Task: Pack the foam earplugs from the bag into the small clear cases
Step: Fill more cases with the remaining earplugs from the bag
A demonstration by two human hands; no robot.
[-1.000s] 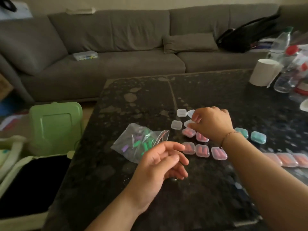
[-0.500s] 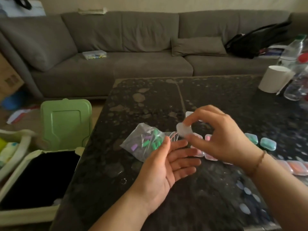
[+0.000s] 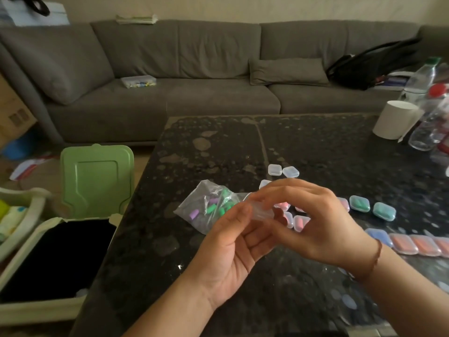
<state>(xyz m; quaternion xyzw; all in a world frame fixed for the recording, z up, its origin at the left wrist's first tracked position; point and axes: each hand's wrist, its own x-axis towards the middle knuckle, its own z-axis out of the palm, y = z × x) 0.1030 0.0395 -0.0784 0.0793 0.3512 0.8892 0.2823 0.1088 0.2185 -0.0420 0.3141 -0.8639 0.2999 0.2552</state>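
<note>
Both hands meet above desk (image 3: 218, 276): left hand (image 3: 230, 246) & right hand (image 3: 315, 222) each pinch one empty clear case (image 3: 263, 211) betw. fingertips. Earplug bag (image 3: 209, 206) lies just behind, filled cases (image 3: 359, 203) to right.

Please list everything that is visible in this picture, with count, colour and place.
clear case: 1, empty, held in both hands
bag of earplugs: 1, clear, green and purple plugs, table left of hands
empty cases: at least 2, clear, beyond hands
green-filled cases: 2, right of hands
orange-filled cases: several, right edge
table: 1, dark
sofa: 1, grey, behind
green lid: 1, left
left hand: grips case
right hand: grips case
</note>
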